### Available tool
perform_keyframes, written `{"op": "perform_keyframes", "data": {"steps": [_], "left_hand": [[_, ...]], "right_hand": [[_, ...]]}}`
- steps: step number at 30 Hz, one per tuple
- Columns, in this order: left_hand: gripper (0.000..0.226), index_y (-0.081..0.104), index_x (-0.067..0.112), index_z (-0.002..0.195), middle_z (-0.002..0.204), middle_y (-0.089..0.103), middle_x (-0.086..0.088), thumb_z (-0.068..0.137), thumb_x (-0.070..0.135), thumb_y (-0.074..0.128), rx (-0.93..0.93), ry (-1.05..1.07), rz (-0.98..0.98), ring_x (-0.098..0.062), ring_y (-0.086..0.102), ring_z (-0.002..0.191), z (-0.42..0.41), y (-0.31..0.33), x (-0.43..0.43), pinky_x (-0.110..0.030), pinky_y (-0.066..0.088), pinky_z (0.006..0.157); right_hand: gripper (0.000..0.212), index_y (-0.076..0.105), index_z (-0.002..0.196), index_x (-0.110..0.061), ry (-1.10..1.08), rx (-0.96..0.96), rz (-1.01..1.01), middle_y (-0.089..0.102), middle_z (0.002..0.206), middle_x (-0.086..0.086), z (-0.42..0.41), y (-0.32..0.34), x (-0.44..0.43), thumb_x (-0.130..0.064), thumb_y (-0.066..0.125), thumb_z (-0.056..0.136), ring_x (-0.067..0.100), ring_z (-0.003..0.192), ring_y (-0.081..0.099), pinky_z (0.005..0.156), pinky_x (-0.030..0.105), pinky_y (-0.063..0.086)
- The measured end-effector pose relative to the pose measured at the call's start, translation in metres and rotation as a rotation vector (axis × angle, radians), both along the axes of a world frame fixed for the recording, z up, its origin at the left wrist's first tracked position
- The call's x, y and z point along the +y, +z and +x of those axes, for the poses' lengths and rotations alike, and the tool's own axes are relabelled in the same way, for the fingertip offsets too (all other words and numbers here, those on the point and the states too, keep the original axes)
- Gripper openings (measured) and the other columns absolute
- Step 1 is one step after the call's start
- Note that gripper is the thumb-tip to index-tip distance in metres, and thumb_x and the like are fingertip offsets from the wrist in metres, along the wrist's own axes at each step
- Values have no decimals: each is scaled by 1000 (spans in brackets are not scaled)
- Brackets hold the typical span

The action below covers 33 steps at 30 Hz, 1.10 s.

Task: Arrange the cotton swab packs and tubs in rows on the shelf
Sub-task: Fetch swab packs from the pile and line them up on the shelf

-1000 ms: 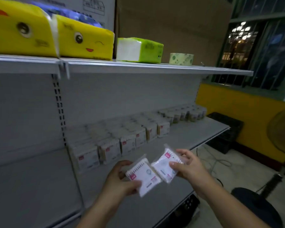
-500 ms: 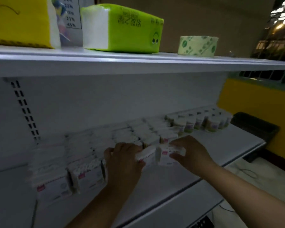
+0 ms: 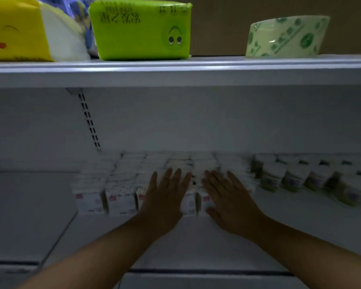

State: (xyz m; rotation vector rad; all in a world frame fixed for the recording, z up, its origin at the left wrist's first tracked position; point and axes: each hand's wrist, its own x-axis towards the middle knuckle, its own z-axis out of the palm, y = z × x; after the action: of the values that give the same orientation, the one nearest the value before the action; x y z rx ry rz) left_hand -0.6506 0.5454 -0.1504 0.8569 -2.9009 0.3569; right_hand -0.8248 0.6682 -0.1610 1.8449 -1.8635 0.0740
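Left hand (image 3: 167, 192) and right hand (image 3: 227, 197) lay flat, fingers spread, on the cotton swab packs (image 3: 121, 202) left of the tubs (image 3: 290, 180) (blurred). Judged: light, even pressure would square the row.

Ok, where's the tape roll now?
In the head view, the tape roll sits on the upper shelf at the right, with the green tissue pack to its left.
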Motion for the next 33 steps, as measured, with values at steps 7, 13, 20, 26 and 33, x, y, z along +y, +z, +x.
{"op": "perform_keyframes", "data": {"steps": [7,13,20,26,33], "left_hand": [[100,-39,19,132,158,-14,-10,92,51,46,-123,64,-62,-32,-12,145,-13,1,-3,-59,-9,111],[119,-45,19,128,153,-29,-10,80,66,53,-135,36,6,-31,-27,140,-6,16,5,-60,-19,107],[85,-24,24,146,156,-25,0,91,66,27,70,23,150,-17,-29,140,64,58,-5,-48,-18,114],[77,-14,20,149,159,-12,-2,96,56,29,-34,296,88,-19,-13,146,265,88,-86,-42,-4,118],[79,-4,24,151,159,5,-2,94,52,42,158,686,339,-23,6,146,496,50,-123,-43,16,117]], "right_hand": [[76,56,128,-4,-85,-80,36,52,135,19,4,6,-6,-46,78,68,32,124,52,106,48,16],[84,8,148,-10,-94,-126,89,-1,155,19,8,11,11,-61,38,89,40,142,-1,111,55,-2],[63,47,136,-2,117,-81,-7,35,147,20,79,61,-14,-46,27,96,38,135,34,108,51,19],[57,22,149,-15,257,-80,184,-3,159,13,226,76,-113,-37,30,98,29,146,-7,115,40,-19],[57,25,147,-16,462,-153,499,0,159,9,444,48,-204,-34,43,96,26,146,0,119,41,-1]]}}
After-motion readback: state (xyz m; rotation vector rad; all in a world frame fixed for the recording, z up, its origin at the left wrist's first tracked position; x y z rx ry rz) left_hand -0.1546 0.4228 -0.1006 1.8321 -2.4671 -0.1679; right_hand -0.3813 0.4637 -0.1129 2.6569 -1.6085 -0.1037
